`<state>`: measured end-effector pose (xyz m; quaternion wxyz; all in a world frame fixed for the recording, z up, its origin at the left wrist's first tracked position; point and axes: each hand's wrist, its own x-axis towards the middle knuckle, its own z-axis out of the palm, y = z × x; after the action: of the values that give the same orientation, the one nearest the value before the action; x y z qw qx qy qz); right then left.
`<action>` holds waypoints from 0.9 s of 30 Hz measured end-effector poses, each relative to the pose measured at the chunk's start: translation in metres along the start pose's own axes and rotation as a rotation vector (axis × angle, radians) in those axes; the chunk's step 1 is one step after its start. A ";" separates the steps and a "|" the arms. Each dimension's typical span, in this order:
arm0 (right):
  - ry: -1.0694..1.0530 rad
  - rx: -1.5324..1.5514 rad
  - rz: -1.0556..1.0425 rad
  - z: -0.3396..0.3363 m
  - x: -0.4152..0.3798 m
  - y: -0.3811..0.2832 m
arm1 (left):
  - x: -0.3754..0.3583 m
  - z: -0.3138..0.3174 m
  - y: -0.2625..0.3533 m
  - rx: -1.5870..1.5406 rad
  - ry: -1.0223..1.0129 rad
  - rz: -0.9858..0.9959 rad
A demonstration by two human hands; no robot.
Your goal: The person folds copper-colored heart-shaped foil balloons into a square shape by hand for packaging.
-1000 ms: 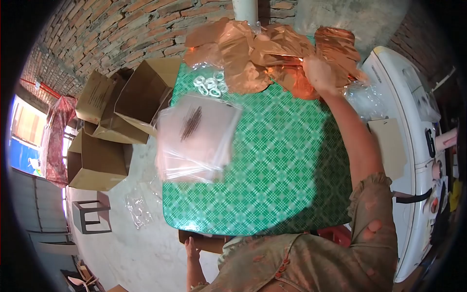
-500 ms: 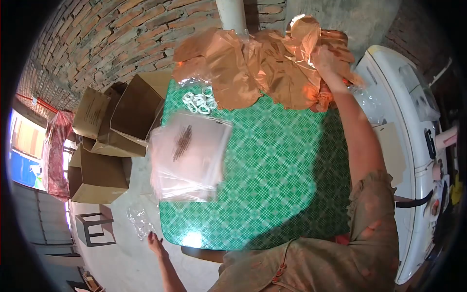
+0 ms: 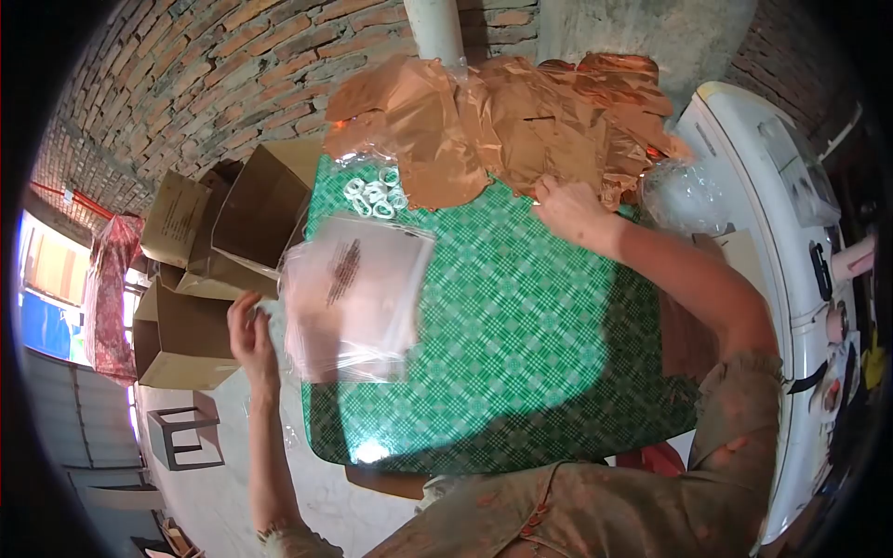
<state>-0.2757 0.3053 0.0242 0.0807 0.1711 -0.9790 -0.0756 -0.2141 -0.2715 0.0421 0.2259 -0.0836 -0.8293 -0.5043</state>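
Flat copper-coloured foil balloons point(image 3: 549, 121) lie in a crinkled, overlapping heap along the far end of the table. My right hand point(image 3: 579, 216) is at the heap's near edge, its fingers pinched together on the edge of a foil balloon. My left hand point(image 3: 253, 339) hovers beyond the table's left side, fingers bent and apart, with nothing visible in them. Close to it, on the table's left part, is a stack of clear plastic bags point(image 3: 372, 279) with dark print on the top one. White ring-shaped coils point(image 3: 377, 193) sit between the stack and the foil.
A green plaid cloth point(image 3: 507, 307) covers the table. Open cardboard boxes point(image 3: 256, 209) stand to the left, with a small dark stool point(image 3: 186, 437) below them. Clear plastic point(image 3: 688, 197) lies at the right, beside a white appliance point(image 3: 753, 139). A brick wall point(image 3: 233, 74) rises behind.
My right hand has come down from the far right of the foil to its near edge, and the lifted foil there now lies flatter. My left hand has risen beside the bag stack.
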 end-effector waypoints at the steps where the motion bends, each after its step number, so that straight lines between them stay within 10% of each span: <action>1: 0.006 -0.108 -0.035 0.011 -0.002 0.004 | 0.011 0.023 0.028 0.056 -0.042 0.037; 8: 0.215 0.012 -0.127 0.015 0.025 0.023 | 0.066 0.182 0.099 -0.056 -0.441 0.299; 12: 0.253 0.584 0.180 0.016 0.037 0.028 | 0.085 0.279 0.107 -0.123 -0.623 0.206; 14: 0.262 0.662 0.215 0.004 0.038 0.028 | 0.097 0.328 0.111 -0.065 -0.479 0.562; 27: 0.291 0.628 0.102 0.001 0.054 0.051 | 0.128 0.418 0.107 -0.223 -0.780 0.010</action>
<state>-0.3428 0.3336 0.0392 0.1663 0.1472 -0.9401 0.2587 -0.4097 0.1340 0.0238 -0.1137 -0.2966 -0.7927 -0.5204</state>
